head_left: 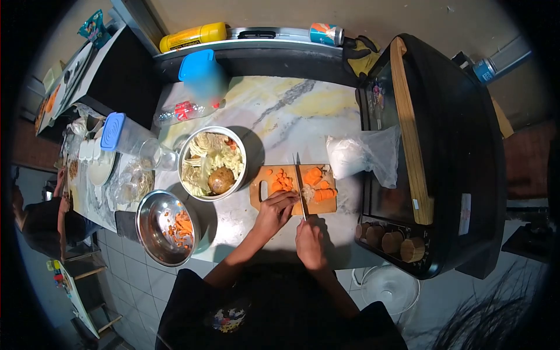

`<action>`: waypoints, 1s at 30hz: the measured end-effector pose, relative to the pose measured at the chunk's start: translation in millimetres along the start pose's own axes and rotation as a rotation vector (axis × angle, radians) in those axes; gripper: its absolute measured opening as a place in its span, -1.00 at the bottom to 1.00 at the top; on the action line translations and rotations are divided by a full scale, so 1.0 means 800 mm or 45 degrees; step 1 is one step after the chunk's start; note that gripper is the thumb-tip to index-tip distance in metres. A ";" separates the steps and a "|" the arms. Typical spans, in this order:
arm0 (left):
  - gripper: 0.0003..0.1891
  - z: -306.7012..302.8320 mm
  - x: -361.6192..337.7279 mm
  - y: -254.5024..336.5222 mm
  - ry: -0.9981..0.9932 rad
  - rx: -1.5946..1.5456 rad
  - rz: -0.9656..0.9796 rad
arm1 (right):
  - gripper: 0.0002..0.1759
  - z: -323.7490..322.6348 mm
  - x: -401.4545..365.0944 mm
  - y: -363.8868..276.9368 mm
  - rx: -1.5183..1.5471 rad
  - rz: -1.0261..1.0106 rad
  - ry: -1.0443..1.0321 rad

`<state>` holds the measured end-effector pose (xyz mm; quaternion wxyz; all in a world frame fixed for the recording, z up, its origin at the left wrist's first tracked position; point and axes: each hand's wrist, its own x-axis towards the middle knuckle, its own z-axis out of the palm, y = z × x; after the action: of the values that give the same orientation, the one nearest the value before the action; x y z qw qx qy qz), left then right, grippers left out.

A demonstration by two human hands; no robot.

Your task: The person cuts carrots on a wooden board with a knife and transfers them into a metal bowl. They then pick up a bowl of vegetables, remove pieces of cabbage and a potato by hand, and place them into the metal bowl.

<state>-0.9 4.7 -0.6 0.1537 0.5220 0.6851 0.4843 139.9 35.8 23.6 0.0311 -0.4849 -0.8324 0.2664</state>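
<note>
My right hand [310, 240] is wrapped around the handle of a kitchen knife [300, 184], whose blade points away from me across a wooden cutting board [256, 201]. Left of the blade, my left hand [276, 209] rests on the board with its fingers bent together close to the knife; whatever lies beneath the fingertips is hidden. Small diced carrot pieces [282, 179] sit beyond that hand. On the blade's right are larger carrot pieces [322, 195] and a carrot chunk [314, 174].
A white bowl [244, 153] of cabbage and a potato stands left of the board. Nearer me is a steel bowl [144, 239] with orange peelings. A plastic bag [373, 153] of white contents lies beside a black oven [449, 146]. Another person [46, 216] is far left.
</note>
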 end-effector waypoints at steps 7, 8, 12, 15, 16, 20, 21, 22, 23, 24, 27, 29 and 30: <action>-0.83 0.002 -0.002 0.003 0.030 0.047 0.037 | -0.66 0.008 -0.003 0.012 0.022 0.022 -0.056; -0.83 0.001 -0.001 0.002 0.039 0.052 0.045 | -0.66 0.009 -0.004 0.013 0.014 0.009 -0.009; -0.84 -0.001 -0.002 0.006 0.017 0.075 0.060 | -0.66 0.001 -0.008 0.010 0.014 0.039 -0.042; -0.85 0.000 -0.001 0.003 0.018 0.072 0.067 | -0.66 0.000 -0.008 0.013 0.024 0.039 -0.077; -0.85 0.001 -0.003 0.003 0.017 0.061 0.063 | -0.68 0.002 -0.008 0.013 -0.013 0.041 -0.060; -0.84 -0.001 -0.004 0.004 0.030 0.072 0.075 | -0.68 0.004 -0.005 0.011 -0.027 0.040 -0.025; -0.83 -0.001 -0.005 0.004 0.023 0.071 0.080 | -0.68 0.004 -0.003 0.010 -0.024 0.034 -0.023; -0.82 -0.001 -0.006 0.003 0.014 0.067 0.085 | -0.68 0.003 -0.002 0.010 0.002 0.040 -0.030; -0.82 -0.001 -0.007 0.003 0.013 0.068 0.086 | -0.68 0.002 -0.002 0.010 0.025 0.049 -0.037; -0.81 -0.001 -0.007 0.003 0.020 0.085 0.099 | -0.68 0.002 -0.003 0.011 0.024 0.051 -0.036; -0.79 -0.001 -0.005 0.006 0.020 0.091 0.107 | -0.68 -0.002 -0.002 0.011 0.003 0.011 -0.017; -0.79 -0.003 -0.006 0.007 0.014 0.086 0.091 | -0.67 -0.008 -0.002 0.007 0.057 -0.007 -0.014; -0.78 -0.002 -0.006 0.007 0.020 0.085 0.087 | -0.67 -0.010 -0.002 0.007 0.054 -0.006 -0.017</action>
<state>3.0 -0.5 3.6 0.1141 0.5461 0.6839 0.4701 147.6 39.7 28.3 0.0364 -0.4804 -0.8279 0.2872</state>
